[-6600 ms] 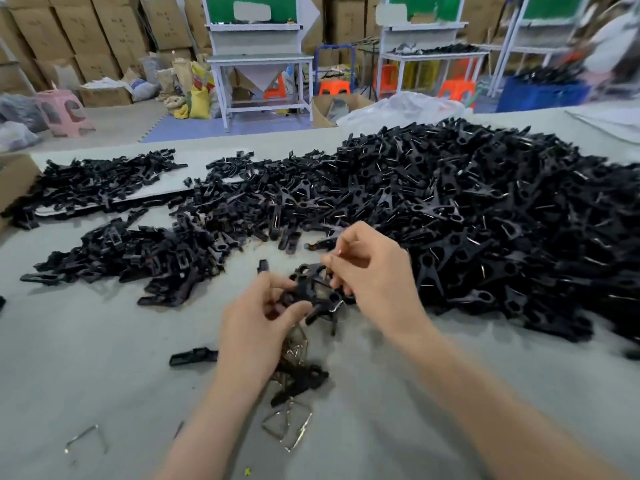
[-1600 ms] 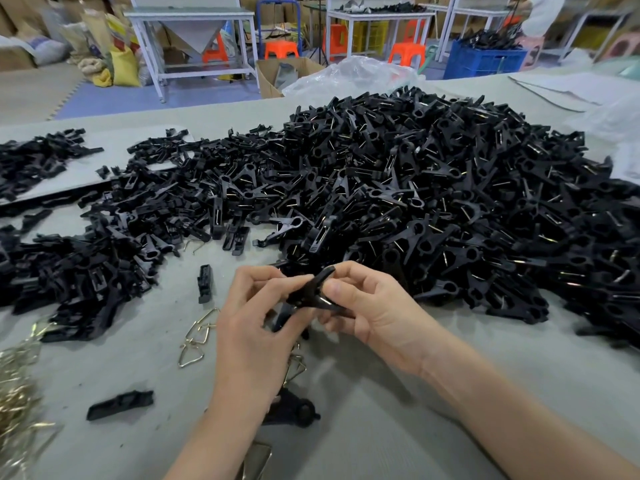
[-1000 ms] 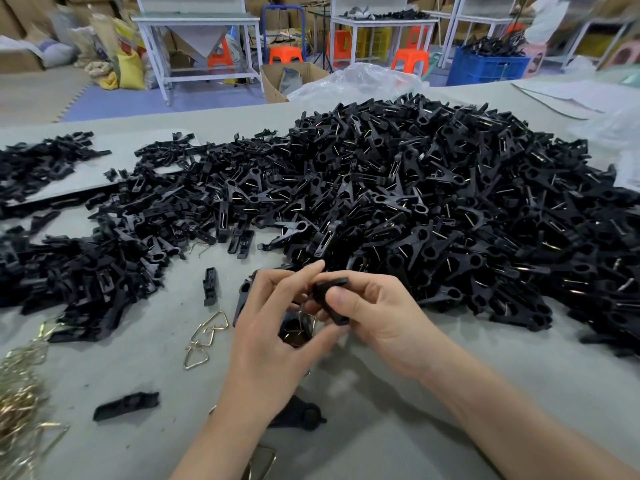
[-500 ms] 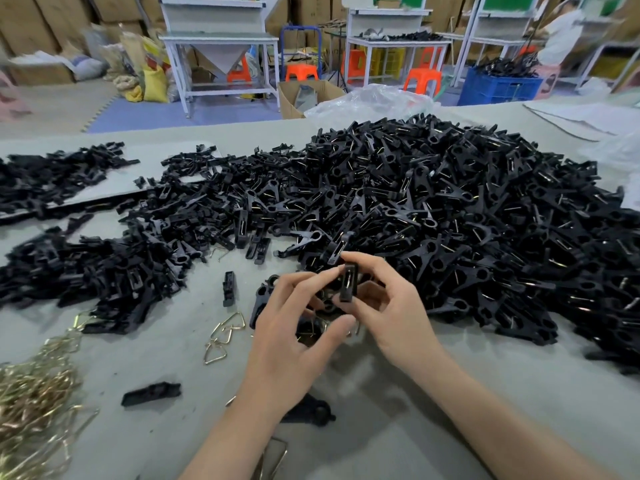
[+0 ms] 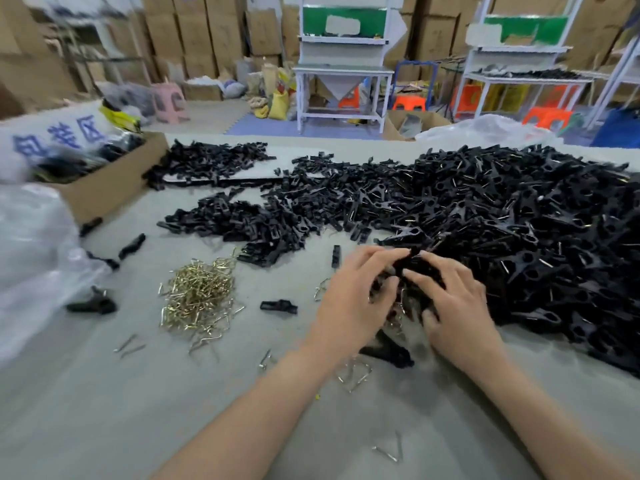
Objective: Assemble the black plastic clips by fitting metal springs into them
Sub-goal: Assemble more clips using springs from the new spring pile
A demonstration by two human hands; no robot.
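My left hand [image 5: 356,292] and my right hand [image 5: 450,299] meet over a black plastic clip [image 5: 412,268] at the near edge of the big heap of black clips [image 5: 519,230]. Fingers of both hands curl round the clip, which is mostly hidden between them. Below the hands lies another black clip part [image 5: 388,349] with a metal spring [image 5: 355,374] beside it. A pile of brass-coloured metal springs [image 5: 197,296] sits to the left of my left hand.
A lower heap of black clip halves [image 5: 249,223] spreads at centre left. A cardboard box [image 5: 104,185] and clear plastic bag [image 5: 31,258] stand at the far left. Loose clip parts [image 5: 278,306] and a single spring [image 5: 389,448] dot the grey table [image 5: 104,410].
The view has swung left, bringing the spring pile, box and bag into sight. Both hands have lowered a little and closed more tightly over the clip.
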